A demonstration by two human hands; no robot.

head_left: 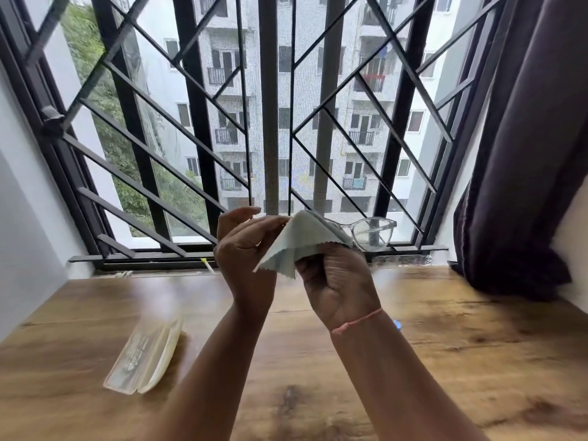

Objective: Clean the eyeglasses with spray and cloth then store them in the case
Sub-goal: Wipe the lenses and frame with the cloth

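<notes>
Both hands are raised in front of the window. My right hand (337, 278) grips the clear-framed eyeglasses (372, 232), whose one lens sticks out to the right. A pale green cleaning cloth (299, 243) is draped over the other lens, which is hidden. My left hand (245, 246) pinches the cloth's upper corner between thumb and fingers. The translucent cream glasses case (146, 354) lies open on the wooden table (477, 345) at the left. A small blue bit (396, 324), perhaps the spray bottle, peeks out behind my right wrist.
A barred window with a black metal grille (270, 122) fills the back. A dark curtain (525, 154) hangs at the right and reaches down onto the table's corner. A white wall (22, 186) borders the left side.
</notes>
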